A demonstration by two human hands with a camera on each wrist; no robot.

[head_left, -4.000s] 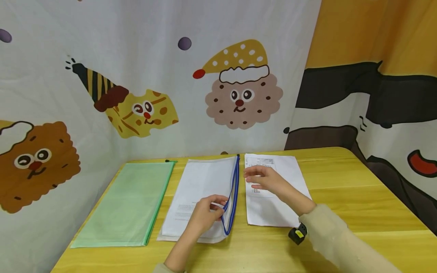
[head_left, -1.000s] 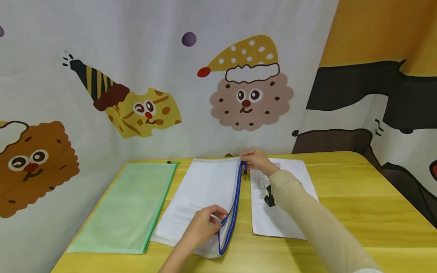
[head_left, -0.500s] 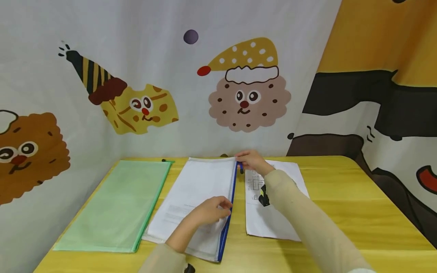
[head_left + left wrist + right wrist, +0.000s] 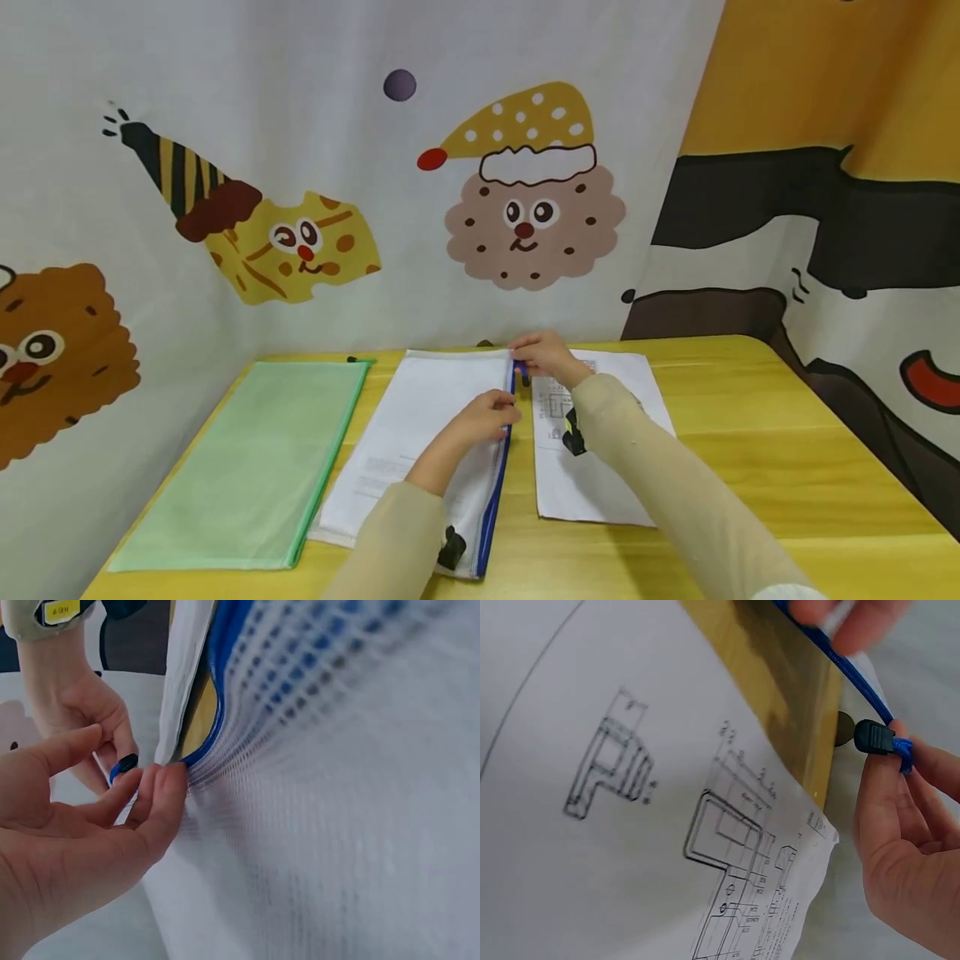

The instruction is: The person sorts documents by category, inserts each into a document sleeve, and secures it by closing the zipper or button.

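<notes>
A clear mesh zip pouch (image 4: 450, 383) with a blue zip edge (image 4: 491, 517) lies on the table, white printed paper inside it. At its far right corner my right hand (image 4: 546, 354) pinches the zip end. The right wrist view shows a dark pull tab (image 4: 874, 738) with a blue loop at my right fingers. My left hand (image 4: 483, 419) is over the pouch's right side, nearer me than the right hand. Up close, the left fingertips (image 4: 172, 780) touch the zip edge, while the thumb stands apart from them.
A green zip pouch (image 4: 247, 458) lies to the left on the yellow wooden table (image 4: 750, 467). Right of the blue-edged pouch, sheets with printed line drawings (image 4: 592, 492) lie partly under my right forearm. A cartoon-printed curtain (image 4: 322, 108) hangs behind the table.
My right hand has moved from above the sheets to the pouch's far corner. The left hand has slid away from me along the zip edge. The gaping pouch mouth now lies flat.
</notes>
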